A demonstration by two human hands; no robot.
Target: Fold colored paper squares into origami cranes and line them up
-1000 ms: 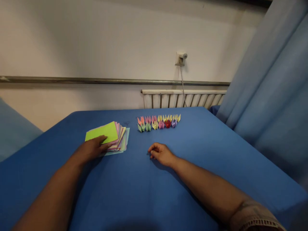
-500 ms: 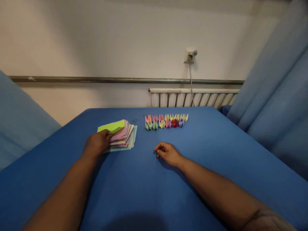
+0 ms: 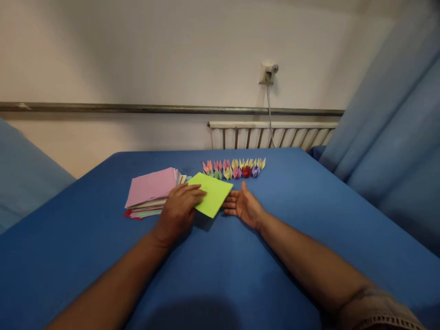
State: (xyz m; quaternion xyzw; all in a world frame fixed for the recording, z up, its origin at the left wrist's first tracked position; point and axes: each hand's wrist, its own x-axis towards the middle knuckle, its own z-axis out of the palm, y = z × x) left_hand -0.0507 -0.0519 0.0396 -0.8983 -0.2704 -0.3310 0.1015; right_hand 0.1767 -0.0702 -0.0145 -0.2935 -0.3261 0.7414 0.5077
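- Paper stack point(image 3: 151, 190): just left of the green sheet point(image 3: 213, 195), pink sheet on top, edges fanned unevenly. It lies flat on the blue surface point(image 3: 309, 220).
- Left hand point(image 3: 178, 211): on the green sheet's left edge. Fingers point(image 3: 195, 192) lie over the top and are clamped on it; the thumb is hidden, presumably underneath.
- Green sheet: clear of the stack, tilted, with a shadow below it, so it looks lifted off the surface rather than lying flat.
- Right hand point(image 3: 245, 207): at the sheet's right edge, palm turned inward, fingers point(image 3: 229, 208) apart and holding nothing. Fingertips are at the edge; I cannot tell if they touch it.
- Step in hand, as I read it: one sheet separated from the stack and held between both hands.
- Handling note: it's thin and floppy, so a second grip on the free right edge would keep it from sagging or creasing.
- Folded paper pieces point(image 3: 233, 168): a mixed-colour row behind the sheet, slightly right, well clear of both hands.
- Radiator point(image 3: 271, 135): at the wall beyond the sheet.
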